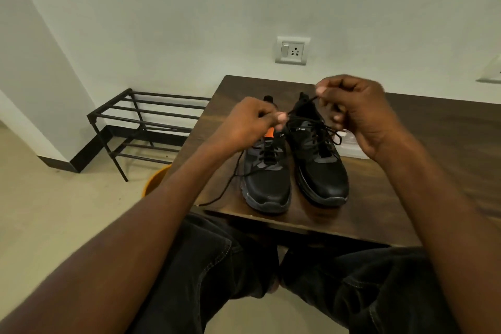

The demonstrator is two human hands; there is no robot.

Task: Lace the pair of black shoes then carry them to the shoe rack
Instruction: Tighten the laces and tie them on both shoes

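Two hands: our left hand (253,123) and right hand (355,111) each pinch an end of the right shoe (318,154)'s lace (311,116).
Left shoe (267,171): lace trails loose; we judge it unfinished.
Rack (146,122): far left, awaiting shoes.

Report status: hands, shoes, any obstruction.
Left hand and right hand pinching right shoe's lace. Left shoe lace trailing off table. Shoe rack empty; nothing obstructing.

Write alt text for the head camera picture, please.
Two hands, left and right, pinch the lace of the right-hand of two black shoes on a brown table. A black shoe rack stands at left.
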